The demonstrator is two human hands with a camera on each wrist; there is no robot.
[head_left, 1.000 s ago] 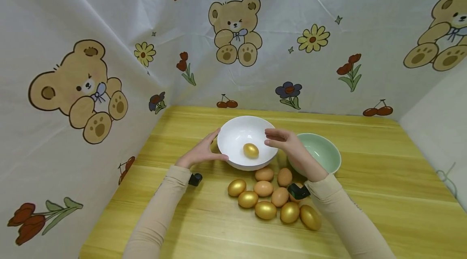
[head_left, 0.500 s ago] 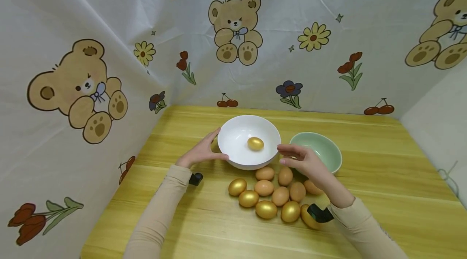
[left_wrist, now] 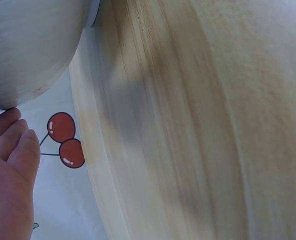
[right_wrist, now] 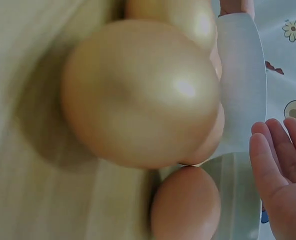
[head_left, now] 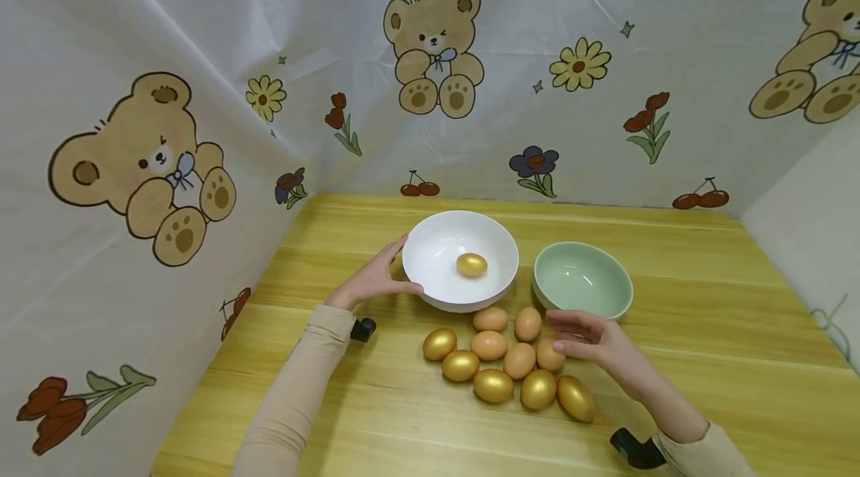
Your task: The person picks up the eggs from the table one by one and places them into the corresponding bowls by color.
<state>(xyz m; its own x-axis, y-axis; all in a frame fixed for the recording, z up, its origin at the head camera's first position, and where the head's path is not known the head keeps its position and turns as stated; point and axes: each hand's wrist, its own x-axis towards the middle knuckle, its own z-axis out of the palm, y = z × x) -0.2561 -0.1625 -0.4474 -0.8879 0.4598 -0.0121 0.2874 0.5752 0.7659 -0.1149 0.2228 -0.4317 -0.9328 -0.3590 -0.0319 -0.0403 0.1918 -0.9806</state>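
Observation:
My left hand (head_left: 371, 279) touches the left side of a white bowl (head_left: 430, 294), thumb and fingers spread apart along its wall. In the left wrist view, the fingertips of that hand (left_wrist: 10, 165) meet the bowl's outer side (left_wrist: 27, 55). A golden egg (head_left: 472, 265) lies inside this bowl. My right hand (head_left: 594, 346) holds nothing; its loosely extended fingers hover by the brown eggs, just in front of a green bowl (head_left: 583, 279). Part of the brown egg group is hidden beneath it. In the right wrist view, a golden egg (right_wrist: 142, 95) looms close and a brown egg (right_wrist: 187, 205) lies below.
Several golden eggs (head_left: 493, 386) form the front of the group on the wooden table (head_left: 376, 417). Several brown eggs (head_left: 488, 345) lie behind them, near the white bowl. A cloth wall (head_left: 470, 156) printed with bears rises behind the table.
My right hand has drawn back from over the white bowl, toward the right and front. The golden egg in the bowl has rolled slightly back and right. My left hand stays put.

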